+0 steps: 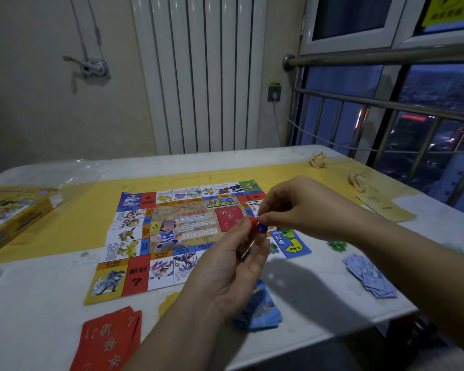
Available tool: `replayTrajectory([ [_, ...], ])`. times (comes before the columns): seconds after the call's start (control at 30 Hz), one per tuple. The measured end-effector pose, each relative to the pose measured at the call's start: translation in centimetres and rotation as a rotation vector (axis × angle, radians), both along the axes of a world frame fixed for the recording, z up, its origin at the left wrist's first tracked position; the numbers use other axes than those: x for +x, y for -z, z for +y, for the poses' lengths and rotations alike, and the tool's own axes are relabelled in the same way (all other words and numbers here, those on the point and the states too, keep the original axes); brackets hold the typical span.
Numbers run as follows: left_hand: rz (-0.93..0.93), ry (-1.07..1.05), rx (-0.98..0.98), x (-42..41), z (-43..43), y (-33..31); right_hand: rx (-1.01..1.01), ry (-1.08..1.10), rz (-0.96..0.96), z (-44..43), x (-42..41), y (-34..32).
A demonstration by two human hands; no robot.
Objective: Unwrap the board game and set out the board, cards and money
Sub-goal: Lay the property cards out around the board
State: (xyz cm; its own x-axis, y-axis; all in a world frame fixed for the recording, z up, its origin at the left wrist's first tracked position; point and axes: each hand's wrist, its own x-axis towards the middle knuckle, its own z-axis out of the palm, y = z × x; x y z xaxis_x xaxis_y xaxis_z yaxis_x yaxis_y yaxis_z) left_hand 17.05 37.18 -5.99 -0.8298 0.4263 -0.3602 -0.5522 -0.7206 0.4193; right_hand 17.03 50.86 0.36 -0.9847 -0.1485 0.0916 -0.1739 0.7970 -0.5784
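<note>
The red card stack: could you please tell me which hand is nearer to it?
Left. The left hand is up and right of the red card stack; the right hand lies farther right, beyond the left.

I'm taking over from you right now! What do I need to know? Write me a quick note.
Hands: left hand and right hand both pinch small red and blue pieces above the board.
Things: board unfolded flat; red cards near left; blue cards under the left wrist; pale blue notes at right; box far left.
Done: board, cards and notes are out.
Left: probably set the pieces down.
</note>
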Motion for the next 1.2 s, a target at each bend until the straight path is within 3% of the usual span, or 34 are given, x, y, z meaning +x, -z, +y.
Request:
replayTrajectory([
  [0.2,0.034,-0.025,-0.072,-0.1,0.7,0.0,-0.192,0.014,-0.036,0.3,0.5,0.1],
  [0.4,0.087,0.008,-0.097,0.1,1.5,-0.4,-0.248,0.027,-0.014,0.7,1.0,0.4],
  [1.1,0.163,0.179,-0.180,1.1,2.3,-0.6,-0.145,0.018,0.037,2.5,3.7,-0.1],
  [1.2,0.104,0.169,-0.151,0.6,2.2,-0.5,-0.156,0.037,0.031,2.9,3.2,-0.6],
])
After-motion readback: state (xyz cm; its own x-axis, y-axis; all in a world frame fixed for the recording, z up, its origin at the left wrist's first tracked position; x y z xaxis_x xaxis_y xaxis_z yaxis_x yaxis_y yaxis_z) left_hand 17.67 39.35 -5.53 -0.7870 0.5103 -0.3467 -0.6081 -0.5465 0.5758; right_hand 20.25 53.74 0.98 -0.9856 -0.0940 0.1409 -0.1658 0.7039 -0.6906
